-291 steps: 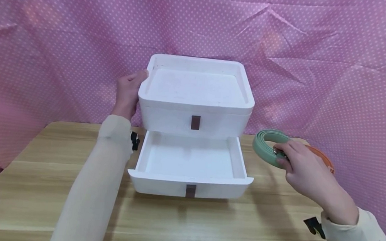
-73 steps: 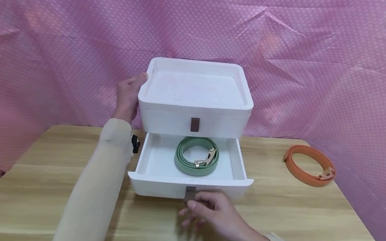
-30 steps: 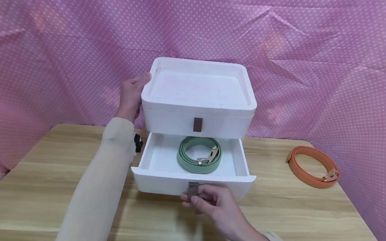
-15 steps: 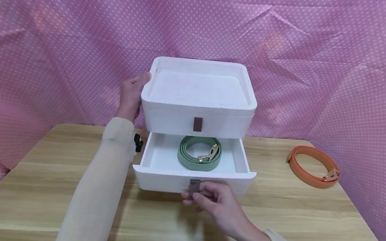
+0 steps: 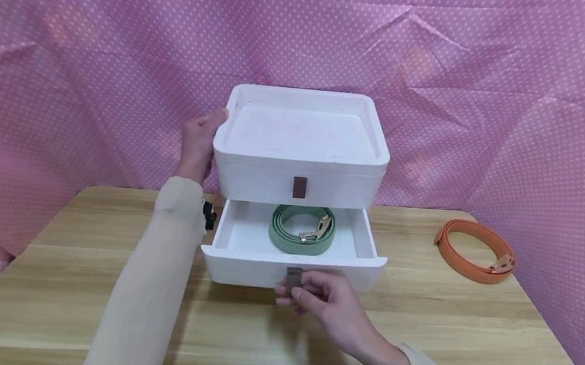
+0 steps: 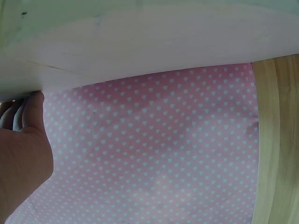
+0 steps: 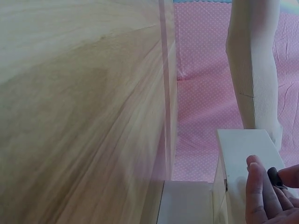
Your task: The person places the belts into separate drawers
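Note:
A white two-drawer box (image 5: 304,136) stands on the table, its lower drawer (image 5: 242,269) pulled out and its upper one closed. A coiled green belt (image 5: 286,243) with a metal buckle lies in the lower drawer. My right hand (image 5: 340,316) pinches that drawer's brown pull tab (image 5: 293,278) between thumb and fingers; the right wrist view shows the dark tab's end there too. My left hand (image 5: 198,141) holds the box's left side near the top. Its fingers (image 6: 33,112) bend against the white wall in the left wrist view, their tips partly hidden.
A coiled orange belt (image 5: 474,270) lies on the right of the wooden table (image 5: 441,338). Pink dotted cloth (image 5: 442,56) hangs close behind the box and along both sides. The upper drawer has its own brown tab (image 5: 299,187).
The green belt, held in my right hand at first, now lies in the lower drawer. My right hand has taken the tab, and the drawer has slid slightly inward. My left hand stays put.

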`<state>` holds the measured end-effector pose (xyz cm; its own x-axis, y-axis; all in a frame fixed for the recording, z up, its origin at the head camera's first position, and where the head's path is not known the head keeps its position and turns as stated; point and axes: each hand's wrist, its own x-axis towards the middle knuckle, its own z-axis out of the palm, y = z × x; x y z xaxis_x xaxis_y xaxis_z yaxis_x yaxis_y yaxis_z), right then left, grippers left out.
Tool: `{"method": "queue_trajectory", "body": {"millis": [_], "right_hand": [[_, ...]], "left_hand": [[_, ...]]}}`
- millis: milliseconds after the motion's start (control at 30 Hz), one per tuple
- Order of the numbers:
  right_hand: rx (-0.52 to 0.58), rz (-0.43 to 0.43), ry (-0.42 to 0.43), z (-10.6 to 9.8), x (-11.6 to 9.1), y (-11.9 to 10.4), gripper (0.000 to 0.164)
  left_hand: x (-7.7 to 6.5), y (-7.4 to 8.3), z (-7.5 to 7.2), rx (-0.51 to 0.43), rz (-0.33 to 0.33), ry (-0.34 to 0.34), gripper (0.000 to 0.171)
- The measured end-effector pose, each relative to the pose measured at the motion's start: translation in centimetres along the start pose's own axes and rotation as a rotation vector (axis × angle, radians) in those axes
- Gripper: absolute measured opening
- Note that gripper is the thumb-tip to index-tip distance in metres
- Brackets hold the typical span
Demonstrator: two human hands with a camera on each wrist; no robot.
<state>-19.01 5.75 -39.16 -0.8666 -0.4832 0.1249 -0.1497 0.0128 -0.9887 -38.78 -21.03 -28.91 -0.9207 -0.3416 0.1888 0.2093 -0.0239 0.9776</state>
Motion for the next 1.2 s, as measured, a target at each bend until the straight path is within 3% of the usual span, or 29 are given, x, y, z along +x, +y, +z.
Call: {"method": "queue_trajectory", "body": {"millis": [333, 567, 800, 1200], "right_hand": [[0.021, -0.038, 0.011, 0.12, 0.55, -0.04, 0.02], [0.012, -0.04, 0.019, 0.0, 0.62, 0.08, 0.022], [0.009, -0.028, 0.026, -0.06, 0.61, 0.17, 0.022], [-0.005, -0.032, 0.027, -0.02, 0.65, 0.2, 0.022]], "left_hand": [[-0.23, 0.42, -0.64, -0.002, -0.018, 0.003, 0.039], [-0.14, 0.31, -0.39, 0.007, 0.014, 0.007, 0.041], [-0.05, 0.12, -0.22, -0.031, 0.003, 0.005, 0.033], [-0.22, -0.15, 0.17, -0.005, 0.014, 0.008, 0.037]]}}
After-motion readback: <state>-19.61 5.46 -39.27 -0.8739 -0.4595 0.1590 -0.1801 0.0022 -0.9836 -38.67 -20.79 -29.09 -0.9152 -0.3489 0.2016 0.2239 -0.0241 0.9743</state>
